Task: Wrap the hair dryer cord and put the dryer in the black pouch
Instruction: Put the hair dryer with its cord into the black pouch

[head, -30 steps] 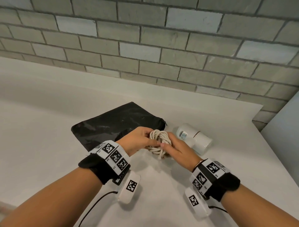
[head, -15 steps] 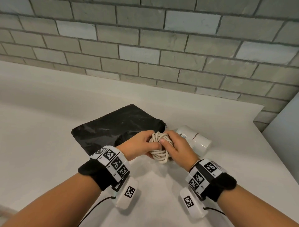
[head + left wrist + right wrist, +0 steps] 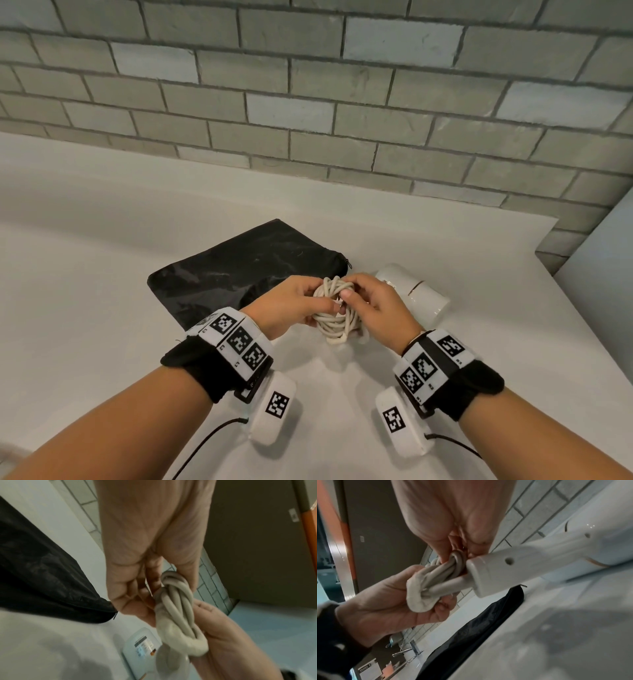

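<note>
The cream-coloured cord (image 3: 334,317) was wound into a bundle of several loops, and both hands were closed on it above the white counter (image 3: 85,308). The left hand (image 3: 286,308) gripped the bundle from the side toward the pouch, with the fingers curled under the loops and the thumb on top. The right hand (image 3: 375,308) held it from the side toward the dryer, and its fingertips pinched the top of the loops, just beside the left thumb. In the left wrist view the cord (image 3: 178,609) showed as parallel strands with some turns crossing over them near the top, and the left hand (image 3: 147,536) closed around these strands while the right hand (image 3: 228,635) supported the lower end. In the right wrist view the cord (image 3: 440,577) ran straight into the end of the handle of the white hair dryer (image 3: 530,562), so the bundle sat just beside the handle. In the same view the right hand (image 3: 453,512) pinched the cord from above and the left hand (image 3: 388,599) held it from below. The hair dryer (image 3: 416,293) lay on its side on the counter, just behind the right hand and partly hidden by it. The black pouch (image 3: 239,270) lay flat on the counter, just behind the left hand, and its zipper end (image 3: 347,263) pointed toward the dryer. A grey brick wall (image 3: 308,85) stood at the far edge of the counter, behind the pouch.
</note>
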{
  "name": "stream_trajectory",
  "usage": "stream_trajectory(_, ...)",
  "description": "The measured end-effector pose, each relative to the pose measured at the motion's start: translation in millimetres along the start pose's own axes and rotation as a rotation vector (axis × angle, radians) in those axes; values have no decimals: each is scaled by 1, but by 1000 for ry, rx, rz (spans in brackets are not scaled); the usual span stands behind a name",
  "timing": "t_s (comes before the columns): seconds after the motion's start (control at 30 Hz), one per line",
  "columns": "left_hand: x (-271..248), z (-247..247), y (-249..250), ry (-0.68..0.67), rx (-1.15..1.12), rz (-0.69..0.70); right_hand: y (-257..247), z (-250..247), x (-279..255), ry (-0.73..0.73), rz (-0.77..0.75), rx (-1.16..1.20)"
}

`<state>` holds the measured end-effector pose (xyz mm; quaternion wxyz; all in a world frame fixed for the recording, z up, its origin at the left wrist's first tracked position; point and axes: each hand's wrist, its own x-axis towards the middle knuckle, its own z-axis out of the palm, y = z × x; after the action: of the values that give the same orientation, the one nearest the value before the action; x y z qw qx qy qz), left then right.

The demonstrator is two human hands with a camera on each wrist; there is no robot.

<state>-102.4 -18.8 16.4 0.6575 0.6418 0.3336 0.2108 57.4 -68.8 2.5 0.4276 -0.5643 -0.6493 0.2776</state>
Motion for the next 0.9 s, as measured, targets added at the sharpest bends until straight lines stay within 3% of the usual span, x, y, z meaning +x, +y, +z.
stream_trajectory(0.23,3,-5,8,-46,7,-70,-4,1,-1,-42,17,157)
stream_trajectory(0.6,-4,-9,22,-177,176,-106,-1,15,-10,82,-149,-151)
stream_trajectory(0.8,-4,-6,20,-165,-2,-116,-4,16,-7,135,-84,-25)
stream_trajectory(0.9,-4,-1,14,-62,-17,-62,-3,14,-6,137,-30,12)
